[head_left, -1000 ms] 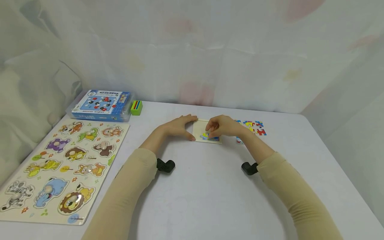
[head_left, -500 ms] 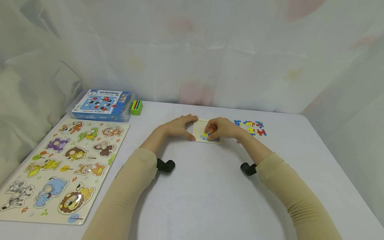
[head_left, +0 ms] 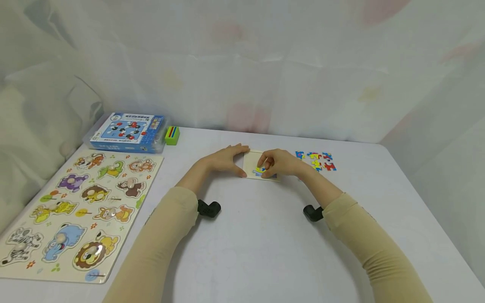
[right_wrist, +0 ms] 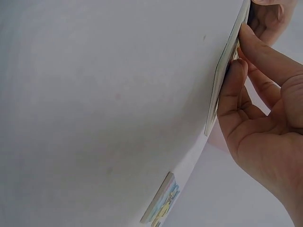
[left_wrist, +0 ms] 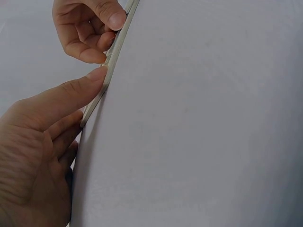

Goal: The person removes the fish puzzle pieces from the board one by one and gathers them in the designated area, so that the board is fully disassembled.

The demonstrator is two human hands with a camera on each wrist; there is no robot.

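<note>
In the head view, a small pale wooden puzzle tray (head_left: 250,159) lies toward the back of the table, with blue and yellow jigsaw pieces in its near part. My left hand (head_left: 222,160) spans the tray's left side, thumb and forefinger spread straight against its corners. My right hand (head_left: 282,162) is bent over the tray. Its thumb and forefinger pinch a yellow and blue puzzle piece (head_left: 260,169), mostly covered by the fingers. Seen from the right wrist, the fingertips of the right hand (right_wrist: 265,99) touch the tray (right_wrist: 217,87), which appears edge-on.
Several loose red, yellow and blue puzzle pieces (head_left: 316,165) lie right of the tray. A large animal peg puzzle board (head_left: 125,202) covers the left side of the table. Behind it are a blue molecule-model box (head_left: 126,130) and a small green block (head_left: 172,136). A fabric backdrop surrounds the table.
My right hand has shifted slightly left and toward me over the tray, its fingers lowering onto the piece. The left hand and the tray have stayed put.
</note>
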